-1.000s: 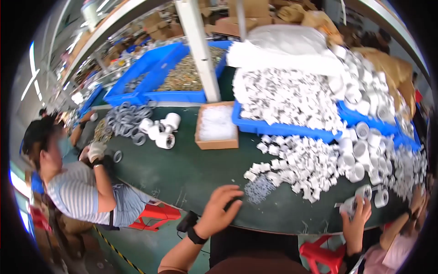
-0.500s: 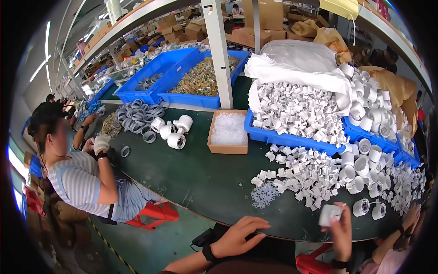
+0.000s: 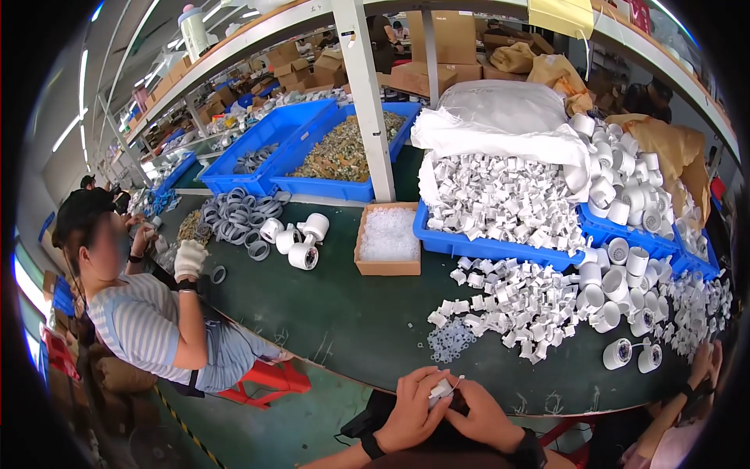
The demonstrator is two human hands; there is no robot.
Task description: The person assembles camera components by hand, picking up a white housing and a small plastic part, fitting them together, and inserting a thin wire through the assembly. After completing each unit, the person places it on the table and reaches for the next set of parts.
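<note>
As left fingers [image 3: 420, 381] and right fingers [image 3: 475, 397] grasp a white part [image 3: 441, 391], it's partly hidden.

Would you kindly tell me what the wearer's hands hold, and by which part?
The left hand holds a small white piece between fingers and thumb, grip point covered; whether the right hand grips it is unclear.

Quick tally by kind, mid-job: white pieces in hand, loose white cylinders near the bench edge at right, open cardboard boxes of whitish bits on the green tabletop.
Small white piece held between left hand and right hand: 1
White, round-faced cylinders set apart before the white heap: 2
Open tan cardboard box of whitish bits on the green tabletop: 1
Total: 4
</note>
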